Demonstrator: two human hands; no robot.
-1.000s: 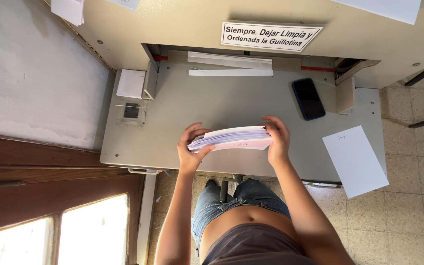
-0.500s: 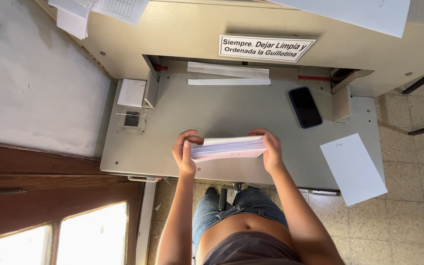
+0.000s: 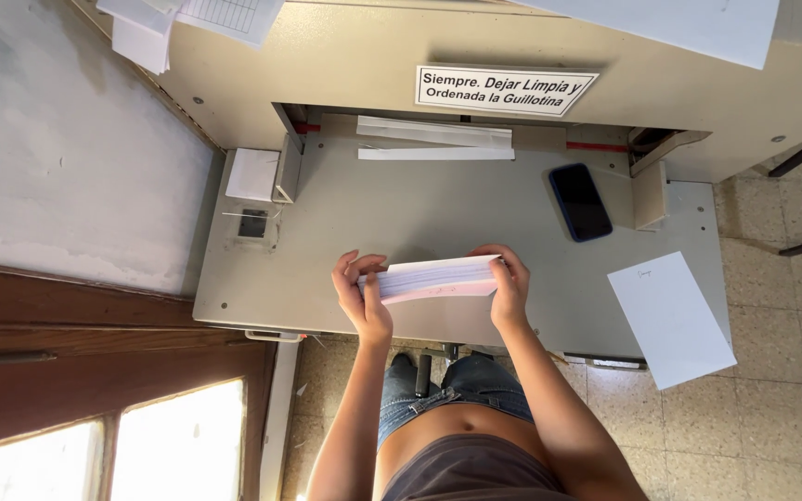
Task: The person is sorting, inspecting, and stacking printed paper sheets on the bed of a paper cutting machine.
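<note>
White and pale-pink paper, a thin stack of loose sheets [image 3: 438, 278], is clamped at its two short ends between the left hand [image 3: 361, 292] and the right hand [image 3: 510, 283], above the front edge of the grey metal cutter table [image 3: 327, 232]. It is judged light, floppy and prone to sliding apart, so end grips suit it. A dark phone [image 3: 580, 201] lies near the back right corner.

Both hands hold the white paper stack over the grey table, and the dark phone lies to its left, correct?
Not quite. The head view shows the dark phone lying right of the white paper stack, which both the left hand and right hand hold over the grey table.
</note>
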